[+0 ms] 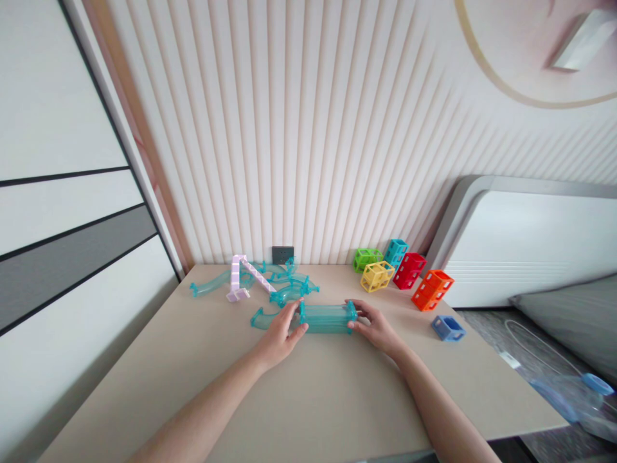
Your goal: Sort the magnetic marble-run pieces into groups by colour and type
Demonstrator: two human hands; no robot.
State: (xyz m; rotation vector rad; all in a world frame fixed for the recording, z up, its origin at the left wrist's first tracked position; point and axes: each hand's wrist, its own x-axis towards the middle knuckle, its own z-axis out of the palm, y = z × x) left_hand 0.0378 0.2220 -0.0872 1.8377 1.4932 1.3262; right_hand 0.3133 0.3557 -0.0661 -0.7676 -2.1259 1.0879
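A straight, see-through teal track piece (pixel 328 317) lies crosswise in front of me at the middle of the table. My left hand (pixel 280 337) grips its left end between thumb and fingers. At the opposite end, my right hand (pixel 376 329) closes on it the same way. Beneath it there seems to be a second straight teal piece, though I cannot tell whether the two are joined. A curved teal track piece (pixel 261 319) pokes out to the left, partly hidden behind my left hand.
Several curved teal track pieces (pixel 289 292) and a lilac track strip (pixel 236 276) lie at the back left. Green (pixel 367 259), yellow (pixel 377 276), teal (pixel 396 253), red (pixel 409 270), orange (pixel 432 289) and blue open-frame blocks (pixel 448 328) stand at the right. A ribbed wall (pixel 299 128) rises behind.
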